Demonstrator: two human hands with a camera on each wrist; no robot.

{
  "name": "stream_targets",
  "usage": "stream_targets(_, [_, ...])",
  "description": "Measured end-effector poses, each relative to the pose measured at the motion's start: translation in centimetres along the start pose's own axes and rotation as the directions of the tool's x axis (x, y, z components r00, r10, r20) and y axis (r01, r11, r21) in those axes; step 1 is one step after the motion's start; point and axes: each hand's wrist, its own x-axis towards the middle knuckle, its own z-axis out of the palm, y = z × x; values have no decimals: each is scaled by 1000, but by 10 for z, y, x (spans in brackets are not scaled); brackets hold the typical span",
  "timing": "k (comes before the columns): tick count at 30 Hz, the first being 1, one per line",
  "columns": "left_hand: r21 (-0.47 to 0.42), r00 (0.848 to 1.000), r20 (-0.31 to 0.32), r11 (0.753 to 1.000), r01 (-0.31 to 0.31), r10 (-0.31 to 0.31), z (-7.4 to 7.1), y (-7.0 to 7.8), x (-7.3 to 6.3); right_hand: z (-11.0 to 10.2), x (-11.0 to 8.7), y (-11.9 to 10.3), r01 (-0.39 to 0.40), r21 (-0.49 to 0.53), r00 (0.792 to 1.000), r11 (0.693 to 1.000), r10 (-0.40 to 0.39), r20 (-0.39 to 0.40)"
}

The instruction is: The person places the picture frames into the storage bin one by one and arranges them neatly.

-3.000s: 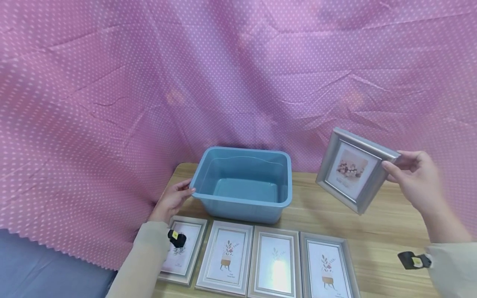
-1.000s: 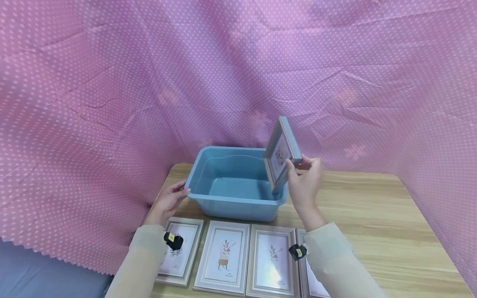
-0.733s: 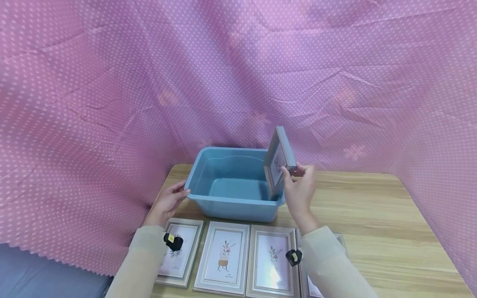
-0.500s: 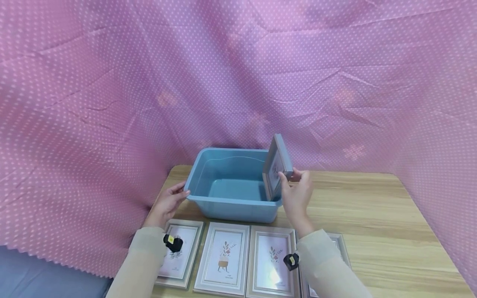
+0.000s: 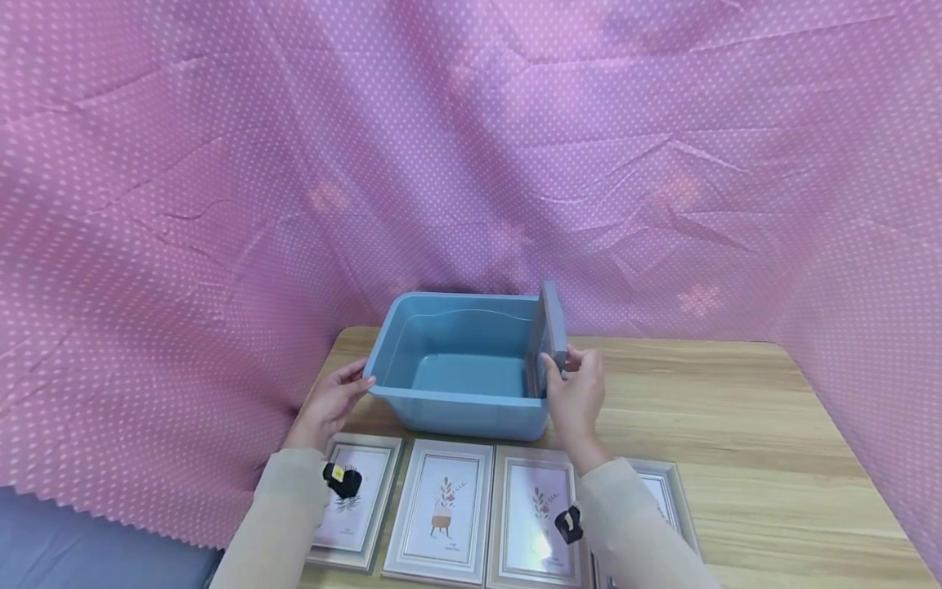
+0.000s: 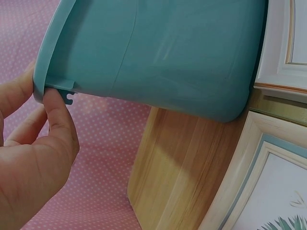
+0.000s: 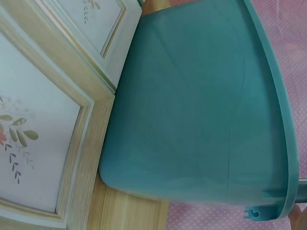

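With right hand (image 5: pixel 579 399), pinches a grey rectangular picture frame (image 5: pixel 548 331), probably stiff, breakable, safest border-held, partly inside the blue plastic tub (image 5: pixel 464 417), and with left hand (image 5: pixel 334 402) grips the tub's left rim.

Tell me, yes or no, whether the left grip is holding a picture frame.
No, the left grip is pinching the blue tub by its rim.

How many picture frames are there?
5: one grey rectangular frame partly inside the blue plastic tub; four pale rectangular frames in front, on the wooden table, the rightmost partly covered.
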Motion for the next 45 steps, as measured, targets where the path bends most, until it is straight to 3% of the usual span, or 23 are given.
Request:
stream_targets(13, [-17, 1000, -26, 1000, 11, -11, -1, -5, 0, 6, -11, 2, -88, -78, 996, 993, 88, 6])
stream_targets(17, [1, 1000, -20, 1000, 14, -14, -1, -5, 0, 8, -13, 8, -84, -102, 996, 991, 84, -11])
stream_targets(23, [25, 1000, -14, 1000, 15, -15, -2, -7, 1, 13, -16, 15, -64, -76, 996, 995, 59, -69])
stream_targets(33, [45, 1000, -12, 999, 30, -29, 0, -6, 2, 14, -21, 18, -106, -56, 991, 993, 101, -87])
stream_targets(45, [5, 1000, -2, 1000, 3, -3, -2, -6, 3, 15, -29, 24, -120, -38, 988, 992, 116, -101])
